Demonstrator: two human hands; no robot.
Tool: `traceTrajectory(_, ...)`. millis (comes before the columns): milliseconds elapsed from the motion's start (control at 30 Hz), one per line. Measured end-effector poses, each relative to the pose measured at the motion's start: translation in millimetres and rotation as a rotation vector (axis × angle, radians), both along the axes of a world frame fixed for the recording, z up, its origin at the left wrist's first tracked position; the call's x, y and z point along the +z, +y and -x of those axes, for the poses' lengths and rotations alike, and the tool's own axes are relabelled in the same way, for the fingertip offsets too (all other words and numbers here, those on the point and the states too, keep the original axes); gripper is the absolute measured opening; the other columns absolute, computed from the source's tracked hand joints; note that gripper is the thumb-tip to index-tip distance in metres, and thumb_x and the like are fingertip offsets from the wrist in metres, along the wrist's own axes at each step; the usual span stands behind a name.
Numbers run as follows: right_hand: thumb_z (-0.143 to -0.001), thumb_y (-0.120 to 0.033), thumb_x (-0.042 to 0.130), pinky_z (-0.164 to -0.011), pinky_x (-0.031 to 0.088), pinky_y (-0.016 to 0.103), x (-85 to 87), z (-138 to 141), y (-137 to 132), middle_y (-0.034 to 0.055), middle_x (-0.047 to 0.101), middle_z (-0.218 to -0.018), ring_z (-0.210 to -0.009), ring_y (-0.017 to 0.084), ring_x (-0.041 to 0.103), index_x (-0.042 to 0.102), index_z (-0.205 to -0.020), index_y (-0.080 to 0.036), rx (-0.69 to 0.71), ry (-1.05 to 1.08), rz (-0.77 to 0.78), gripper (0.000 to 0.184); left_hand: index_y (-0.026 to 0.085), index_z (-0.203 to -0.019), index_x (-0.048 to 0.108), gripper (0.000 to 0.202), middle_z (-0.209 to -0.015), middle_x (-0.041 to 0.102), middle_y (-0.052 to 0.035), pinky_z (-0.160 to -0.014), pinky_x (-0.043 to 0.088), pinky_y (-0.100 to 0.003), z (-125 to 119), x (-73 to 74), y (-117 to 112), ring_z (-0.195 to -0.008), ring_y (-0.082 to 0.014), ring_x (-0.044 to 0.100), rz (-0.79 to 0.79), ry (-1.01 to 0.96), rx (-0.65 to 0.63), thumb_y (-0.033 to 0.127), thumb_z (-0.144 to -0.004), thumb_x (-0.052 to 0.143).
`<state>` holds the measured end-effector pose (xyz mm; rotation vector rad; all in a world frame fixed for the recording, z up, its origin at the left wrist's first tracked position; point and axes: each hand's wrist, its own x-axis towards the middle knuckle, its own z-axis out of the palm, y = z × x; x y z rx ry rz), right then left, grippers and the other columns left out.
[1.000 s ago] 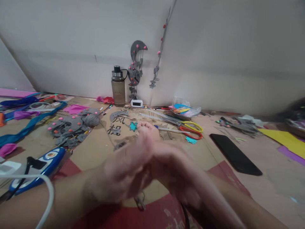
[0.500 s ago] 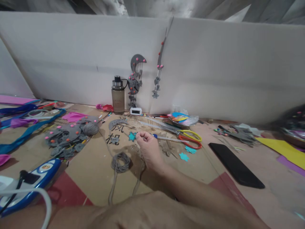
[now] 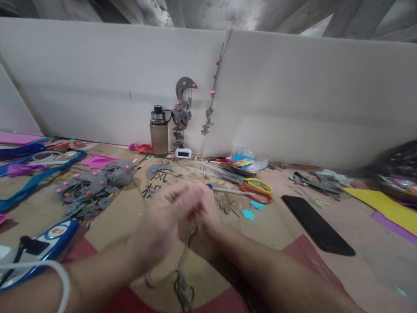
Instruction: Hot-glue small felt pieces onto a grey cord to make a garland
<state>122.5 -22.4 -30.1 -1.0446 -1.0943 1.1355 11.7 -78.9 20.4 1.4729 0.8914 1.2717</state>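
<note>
A: Quick, main thing?
B: Grey cord [image 3: 184, 256]. It's hanging below the joined hands, its looped lower end sitting near the bottom edge, over the cardboard [image 3: 112, 221].

A: Left hand [image 3: 164, 217]?
B: Blurring. Fingers are bending inward, narrow, and meeting the right hand's. Can't tell what they're gripping.

A: Right hand [image 3: 207, 211]?
B: Fingers also bunching narrow against the left's. The cord's top is disappearing right under the two hands; can't tell which one is holding it.

A: Next ring out?
B: Two teal cut-outs, a nearer star-like one [image 3: 249, 214] and a farther one [image 3: 257, 204], are lying right of the hands. Scissors with yellow and red-orange handles [image 3: 241, 181] are resting just beyond.

A: Left side?
B: Grey felt pieces with pink and orange pompoms [image 3: 93, 184] are piling up, a grey yarn ball [image 3: 121, 177] touching them.

A: Edges?
B: Black phone [image 3: 317, 224] is lying far right. Drink bottle [image 3: 159, 139] and white digital clock [image 3: 183, 153] are standing at the back, near a grey crescent hanging [image 3: 185, 87].
</note>
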Motion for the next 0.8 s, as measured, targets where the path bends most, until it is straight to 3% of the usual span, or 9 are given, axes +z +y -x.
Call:
traceTrajectory(67,-0.067,-0.038,0.059,-0.05,0.032,0.022,-1.2,-0.1,-0.3,-0.0039,0.05,-0.059,-0.052,0.009,0.04,0.055,-0.071,-0.019,-0.023,-0.013,-0.039,0.02,0.021,-0.06,0.057,0.026,-0.063,0.053,-0.0029,-0.054,0.038,-0.028,7.8,5.0,22.8,-0.061,-0.0152,0.048,-0.069,-0.025,0.183,0.042,-0.076,0.062)
traceTrajectory(133,-0.069,-0.037,0.059,-0.051,0.031,0.021,-2.6,0.5,-0.9,-0.0044,0.05,-0.059,-0.053,0.008,0.04,0.057,-0.073,-0.018,-0.052,-0.039,-0.059,0.02,0.02,-0.066,0.058,0.023,-0.066,0.052,-0.0006,-0.055,0.037,-0.025,21.2,-5.8,53.3,-0.061,-0.0123,0.045,-0.108,-0.062,0.33,0.041,-0.077,0.061)
traceTrajectory(167,-0.07,-0.037,0.059,-0.051,0.031,0.021,-3.3,0.9,-1.2,-0.0044,0.05,-0.06,-0.053,0.008,0.04,0.057,-0.074,-0.017,-0.06,-0.05,-0.06,0.02,0.02,-0.07,0.06,0.021,-0.068,0.053,0.0,-0.055,0.036,-0.024,27.9,-14.1,66.2,-0.061,-0.0113,0.045,-0.094,-0.056,0.362,0.04,-0.076,0.062)
traceTrajectory(233,-0.07,-0.036,0.059,-0.051,0.031,0.021,-4.3,1.1,-1.6,-0.0042,0.051,-0.06,-0.052,0.008,0.04,0.058,-0.074,-0.017,-0.07,-0.072,-0.062,0.019,0.018,-0.077,0.064,0.02,-0.073,0.057,-0.0006,-0.055,0.035,-0.022,37.6,-29.6,81.4,-0.062,-0.0107,0.046,-0.011,0.005,0.308,0.038,-0.074,0.065)
traceTrajectory(300,-0.071,-0.036,0.058,-0.05,0.031,0.021,-4.9,0.5,-1.8,-0.0041,0.052,-0.06,-0.052,0.008,0.041,0.058,-0.073,-0.017,-0.072,-0.097,-0.069,0.019,0.017,-0.085,0.067,0.023,-0.078,0.061,-0.0028,-0.057,0.036,-0.022,39.9,-38.8,82.5,-0.066,-0.0115,0.05,0.044,0.044,0.2,0.037,-0.076,0.062)
traceTrajectory(400,-0.071,-0.036,0.058,-0.05,0.032,0.021,-4.8,-1.1,-2.3,-0.004,0.053,-0.059,-0.051,0.008,0.041,0.057,-0.073,-0.017,-0.063,-0.121,-0.076,0.019,0.016,-0.087,0.069,0.022,-0.074,0.063,-0.003,-0.057,0.038,-0.023,33.5,-40.6,71.5,-0.065,-0.0119,0.052,0.072,0.095,0.09,0.033,-0.073,0.064)
traceTrajectory(600,-0.072,-0.035,0.059,-0.054,0.035,0.022,-5.9,-1.3,-3.2,-0.0024,0.057,-0.062,-0.055,0.009,0.047,0.058,-0.072,-0.017,-0.048,-0.159,-0.103,0.018,0.015,-0.074,0.066,0.016,-0.066,0.06,0.0004,-0.059,0.041,-0.022,22.3,-35.0,59.4,-0.06,-0.0098,0.051,0.111,0.082,0.074,0.028,-0.066,0.07)
traceTrajectory(800,-0.073,-0.035,0.058,-0.053,0.034,0.022,-8.5,-1.8,-4.5,-0.0026,0.056,-0.062,-0.054,0.009,0.046,0.058,-0.073,-0.017,-0.054,-0.202,-0.1,0.018,0.014,-0.078,0.066,0.019,-0.068,0.061,0.0005,-0.058,0.039,-0.022,22.7,-37.7,59.3,-0.06,-0.0094,0.051,0.133,0.093,0.069,0.029,-0.066,0.069)
